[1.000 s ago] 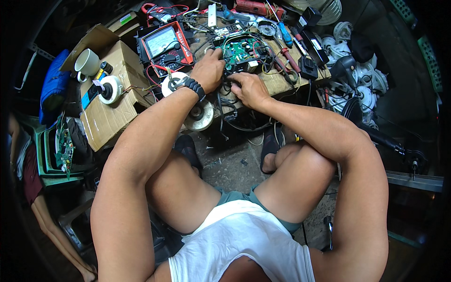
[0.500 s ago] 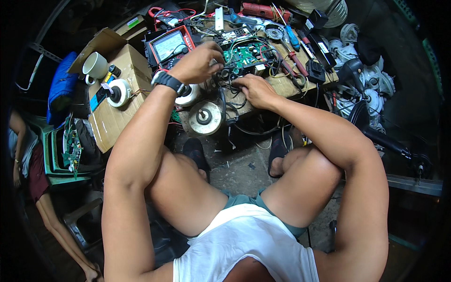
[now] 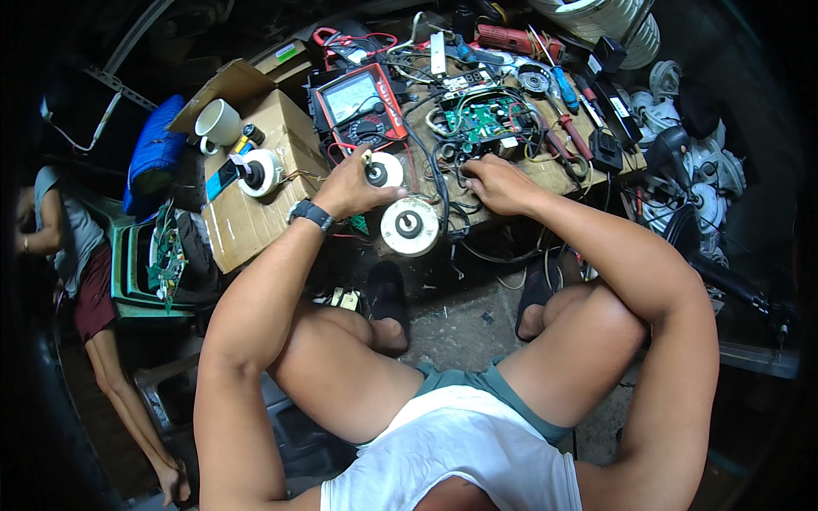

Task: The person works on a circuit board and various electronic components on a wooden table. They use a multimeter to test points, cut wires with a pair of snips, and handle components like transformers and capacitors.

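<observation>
My left hand (image 3: 348, 187), a dark watch on its wrist, reaches over a small round white motor (image 3: 390, 170). Thumb and fingers are apart at its rim; I cannot tell whether they touch it. Just in front, a larger white motor (image 3: 409, 232) lies with its shaft up at the bench edge. My right hand (image 3: 501, 184) rests at the near side of a green circuit board (image 3: 482, 119), its fingertips pinched together among black cables (image 3: 443, 183). What sits between those fingertips is hidden. A red-framed analog multimeter (image 3: 360, 102) lies behind my left hand.
A cardboard box (image 3: 285, 128) at left carries a white mug (image 3: 218, 122) and another motor (image 3: 258, 173). Screwdrivers (image 3: 564, 88) and black adapters (image 3: 606, 152) crowd the bench's right side. White motor parts (image 3: 705, 198) pile up beyond. Someone sits at far left.
My left hand has drawn back from the circuit board, leftward to the small white motor, and its fingers have spread. My right hand stays by the cables. The whole view has shifted.
</observation>
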The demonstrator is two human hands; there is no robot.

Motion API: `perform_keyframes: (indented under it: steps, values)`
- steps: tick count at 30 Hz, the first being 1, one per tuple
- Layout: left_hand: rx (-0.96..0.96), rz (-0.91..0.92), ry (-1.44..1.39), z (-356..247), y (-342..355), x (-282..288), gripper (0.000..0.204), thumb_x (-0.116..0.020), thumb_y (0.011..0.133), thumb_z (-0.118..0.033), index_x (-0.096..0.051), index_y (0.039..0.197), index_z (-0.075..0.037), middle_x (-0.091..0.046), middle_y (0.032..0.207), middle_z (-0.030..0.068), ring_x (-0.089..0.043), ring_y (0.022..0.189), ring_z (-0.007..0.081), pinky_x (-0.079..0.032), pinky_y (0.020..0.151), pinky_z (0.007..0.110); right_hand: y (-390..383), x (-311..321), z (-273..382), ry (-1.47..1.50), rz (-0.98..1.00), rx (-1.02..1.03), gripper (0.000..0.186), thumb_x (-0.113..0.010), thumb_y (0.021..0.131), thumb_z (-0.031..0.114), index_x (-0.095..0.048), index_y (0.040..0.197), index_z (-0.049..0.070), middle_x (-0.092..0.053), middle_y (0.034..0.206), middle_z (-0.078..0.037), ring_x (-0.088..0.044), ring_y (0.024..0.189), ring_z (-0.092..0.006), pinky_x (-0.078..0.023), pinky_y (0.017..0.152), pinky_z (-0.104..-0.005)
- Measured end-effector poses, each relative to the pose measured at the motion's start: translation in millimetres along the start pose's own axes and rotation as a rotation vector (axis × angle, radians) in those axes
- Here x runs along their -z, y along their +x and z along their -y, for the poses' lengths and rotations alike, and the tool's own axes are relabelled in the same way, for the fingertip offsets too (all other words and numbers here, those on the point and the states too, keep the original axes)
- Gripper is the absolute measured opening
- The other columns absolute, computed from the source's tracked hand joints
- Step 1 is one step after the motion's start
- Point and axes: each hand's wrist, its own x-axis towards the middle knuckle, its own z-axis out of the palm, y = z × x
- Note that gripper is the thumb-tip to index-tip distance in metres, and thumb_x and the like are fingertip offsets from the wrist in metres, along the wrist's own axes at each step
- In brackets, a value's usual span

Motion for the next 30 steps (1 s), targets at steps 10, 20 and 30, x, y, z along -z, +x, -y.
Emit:
perform_keyframes:
  steps: [10,20,30]
  values:
    - [0.113,-0.258,0.300,-35,-7,20,0.105,-0.090,0.069,-0.052,-0.050,0.146,0.006,-0.062,0.130,0.0334,-0.063,0.121,0.0479,-0.053,0.105,0.050,-44,45,84,-0.465,-0.002,0.200,0.040,-0.074,0.089,0.019,-0.062,0.122,0.000,-0.065,0.118,-0.021,-0.075,0.093,-0.0379,-0.062,0.076,-0.0486]
    - [0.035,-0.492,0.418,-73,-55,101,0.092,-0.090,0.065,-0.034,-0.056,0.143,-0.001,-0.061,0.126,0.0253,-0.061,0.120,0.0425,-0.053,0.104,0.048,-44,3,97,-0.223,-0.242,0.600,0.073,-0.090,0.080,0.033,-0.055,0.143,0.017,-0.055,0.127,-0.017,-0.060,0.116,-0.0361,-0.053,0.091,-0.0467]
    - [-0.119,-0.969,0.213,-78,-92,133,0.088,-0.098,0.069,-0.041,-0.056,0.133,0.002,-0.063,0.117,0.0214,-0.067,0.109,0.0382,-0.056,0.094,0.047,-28,-5,96,-0.291,-0.270,0.638,0.061,-0.085,0.083,0.031,-0.057,0.135,0.013,-0.060,0.116,-0.011,-0.060,0.109,-0.0311,-0.048,0.087,-0.0446]
